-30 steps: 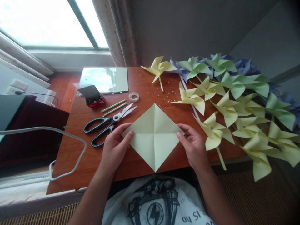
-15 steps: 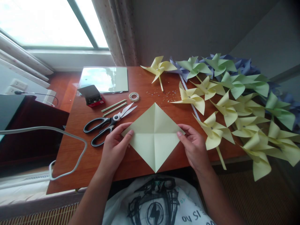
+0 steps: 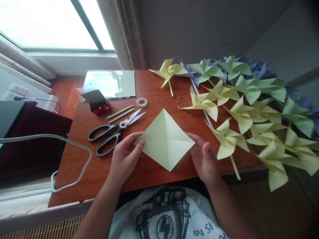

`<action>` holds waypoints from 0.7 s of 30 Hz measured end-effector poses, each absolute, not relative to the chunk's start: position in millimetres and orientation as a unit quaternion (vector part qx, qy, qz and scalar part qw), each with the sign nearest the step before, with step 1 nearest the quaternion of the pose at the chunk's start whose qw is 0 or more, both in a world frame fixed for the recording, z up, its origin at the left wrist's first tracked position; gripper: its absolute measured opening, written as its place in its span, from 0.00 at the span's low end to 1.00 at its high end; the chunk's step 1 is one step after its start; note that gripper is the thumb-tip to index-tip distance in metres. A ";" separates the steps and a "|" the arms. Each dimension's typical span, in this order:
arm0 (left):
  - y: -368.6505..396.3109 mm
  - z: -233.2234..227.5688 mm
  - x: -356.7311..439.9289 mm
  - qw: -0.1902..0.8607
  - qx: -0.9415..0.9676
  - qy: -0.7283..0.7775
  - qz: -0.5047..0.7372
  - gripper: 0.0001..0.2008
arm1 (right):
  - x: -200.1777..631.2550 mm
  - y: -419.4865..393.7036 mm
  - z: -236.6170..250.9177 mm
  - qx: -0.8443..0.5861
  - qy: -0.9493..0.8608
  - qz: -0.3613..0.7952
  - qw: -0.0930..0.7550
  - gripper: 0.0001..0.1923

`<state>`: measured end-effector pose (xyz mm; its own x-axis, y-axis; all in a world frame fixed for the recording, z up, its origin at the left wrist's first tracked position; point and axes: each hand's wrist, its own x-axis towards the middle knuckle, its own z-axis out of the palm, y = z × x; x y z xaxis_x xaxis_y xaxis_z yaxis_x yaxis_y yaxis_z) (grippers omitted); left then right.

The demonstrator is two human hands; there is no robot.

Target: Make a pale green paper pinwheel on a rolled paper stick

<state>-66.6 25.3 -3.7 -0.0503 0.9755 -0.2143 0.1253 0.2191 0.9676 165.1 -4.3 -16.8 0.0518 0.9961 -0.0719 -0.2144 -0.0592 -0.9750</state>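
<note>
near edge of the table (image 3: 74,186): left hand (image 3: 123,159) pinches the left corner of the pale yellow paper square (image 3: 165,139); right hand (image 3: 204,159) grips its right corner, lifted off the surface. creases done, no cuts yet. scissors (image 3: 112,132) just left, untouched. finished pinwheels (image 3: 239,109) pile along the right and far-right edges. shirt print (image 3: 204,229) partly legible: "no is".

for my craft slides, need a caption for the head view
Both hands, left hand and right hand, hold a creased yellow paper square beside scissors and paper pinwheels.
</note>
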 end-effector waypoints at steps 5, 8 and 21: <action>23.6 1.0 -52.7 0.580 0.430 0.546 0.424 0.15 | 146.2 3.1 -12.2 -0.476 -0.437 0.544 0.536 0.18; 21.8 0.3 -47.0 0.626 0.409 0.507 0.429 0.15 | 138.6 6.1 -13.3 -0.495 -0.388 0.565 0.534 0.28; 22.5 1.5 -44.1 0.655 0.430 0.482 0.392 0.12 | 146.8 6.2 -6.8 -0.526 -0.376 0.582 0.493 0.08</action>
<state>-44.1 22.5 1.5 0.2286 0.9278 -0.2949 -0.0994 0.3236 0.9410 146.8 6.2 -6.8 0.0404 0.9696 -0.2414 -0.1786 -0.2307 -0.9565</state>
